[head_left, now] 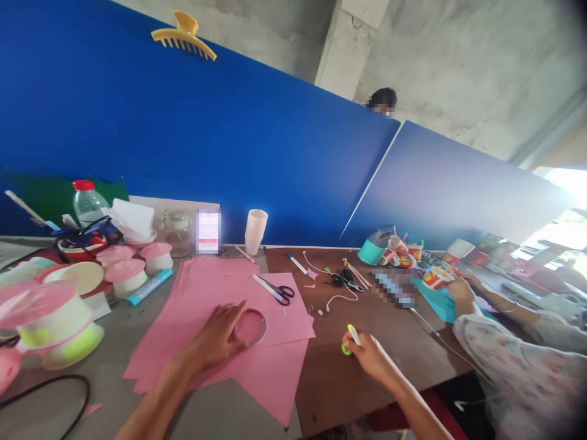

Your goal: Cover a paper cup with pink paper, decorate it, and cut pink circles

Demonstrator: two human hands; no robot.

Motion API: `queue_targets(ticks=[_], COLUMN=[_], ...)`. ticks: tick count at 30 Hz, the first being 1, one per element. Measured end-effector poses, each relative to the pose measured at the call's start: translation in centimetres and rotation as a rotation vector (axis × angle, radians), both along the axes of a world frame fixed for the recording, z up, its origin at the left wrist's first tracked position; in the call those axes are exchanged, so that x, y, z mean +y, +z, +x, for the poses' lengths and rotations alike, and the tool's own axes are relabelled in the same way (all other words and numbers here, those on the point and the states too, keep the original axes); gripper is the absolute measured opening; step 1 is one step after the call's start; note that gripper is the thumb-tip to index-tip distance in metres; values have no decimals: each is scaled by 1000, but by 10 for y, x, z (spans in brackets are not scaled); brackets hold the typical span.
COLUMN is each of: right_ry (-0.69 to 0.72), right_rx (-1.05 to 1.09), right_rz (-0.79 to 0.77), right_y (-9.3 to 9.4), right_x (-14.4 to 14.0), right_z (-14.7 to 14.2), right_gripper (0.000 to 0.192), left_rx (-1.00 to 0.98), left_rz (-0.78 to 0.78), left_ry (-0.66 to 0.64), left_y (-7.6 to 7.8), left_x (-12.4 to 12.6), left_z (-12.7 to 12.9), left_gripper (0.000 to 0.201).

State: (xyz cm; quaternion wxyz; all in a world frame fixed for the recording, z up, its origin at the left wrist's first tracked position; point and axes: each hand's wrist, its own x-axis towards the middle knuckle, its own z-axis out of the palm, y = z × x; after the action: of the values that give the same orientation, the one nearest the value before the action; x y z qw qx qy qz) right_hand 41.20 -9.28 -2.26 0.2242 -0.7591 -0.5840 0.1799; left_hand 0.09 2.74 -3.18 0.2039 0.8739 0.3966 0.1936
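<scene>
On a stack of pink paper sheets [279, 373], my left hand [215, 336] curls its thumb and fingers around the left side of a thin round ring [265, 330], with pink showing through its middle. My right hand [373, 354] is closed over the brown tabletop, gripping a white pen [353, 333] with a yellow-green end. A small bright green round piece [346, 349] shows beside its fingers; I cannot tell whether it belongs to the pen. Scissors [279, 293] with black handles lie on the paper, beyond the ring.
Pink-topped paper cups [126, 278] and a turquoise marker box [149, 287] are left. A white cup stack [255, 232] stands by the blue partition [229, 140]. Keys [343, 278] and a white cable [342, 297] lie ahead. At right, a co-worker's hands [461, 293] hold a cup.
</scene>
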Motion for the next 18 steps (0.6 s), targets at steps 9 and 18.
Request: queue_targets(ticks=[9, 18], right_ry=[-63, -200], right_rx=[-479, 577], right_rz=[149, 588], right_y=[-1, 75], right_x=[-10, 23], right_z=[16, -17], right_gripper=[17, 58], left_rx=[-49, -94], left_rz=[-22, -12], left_ry=[18, 3], left_y=[5, -2], left_x=[0, 0], left_z=[1, -1], left_gripper=[81, 79])
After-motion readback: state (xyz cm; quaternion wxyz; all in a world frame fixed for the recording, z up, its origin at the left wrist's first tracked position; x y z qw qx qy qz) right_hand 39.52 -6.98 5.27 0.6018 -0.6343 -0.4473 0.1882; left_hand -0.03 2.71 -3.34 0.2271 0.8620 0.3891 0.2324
